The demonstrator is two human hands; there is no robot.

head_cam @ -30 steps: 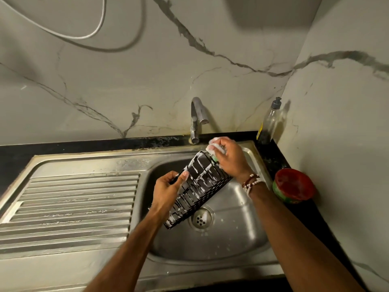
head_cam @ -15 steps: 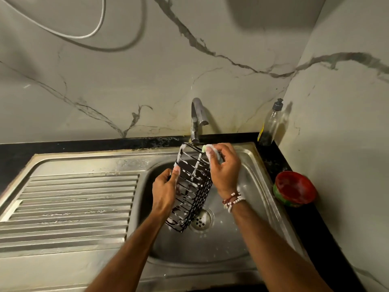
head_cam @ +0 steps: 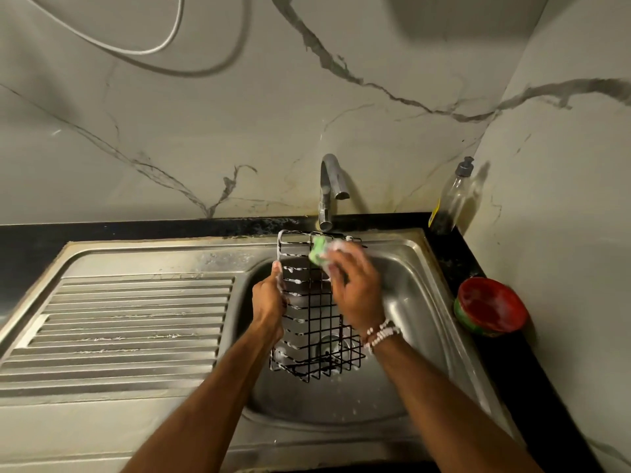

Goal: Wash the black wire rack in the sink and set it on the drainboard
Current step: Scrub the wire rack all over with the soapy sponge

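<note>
The black wire rack [head_cam: 316, 339] stands nearly upright over the sink bowl [head_cam: 406, 339], streaked with white foam. My left hand [head_cam: 269, 298] grips its left edge. My right hand [head_cam: 355, 288] holds a soapy green sponge [head_cam: 319, 252] against the rack's upper part, just below the tap. The ribbed drainboard [head_cam: 129, 322] lies to the left of the bowl with nothing on it.
A chrome tap [head_cam: 329, 189] rises behind the bowl. A clear soap bottle [head_cam: 450, 199] stands in the back right corner. A red and green bowl [head_cam: 490, 307] sits on the black counter to the right. Marble walls close in behind and on the right.
The rack has been turned from a slant to nearly upright and squared to me. My right hand with the sponge stays at the rack's top end; my left hand keeps its grip.
</note>
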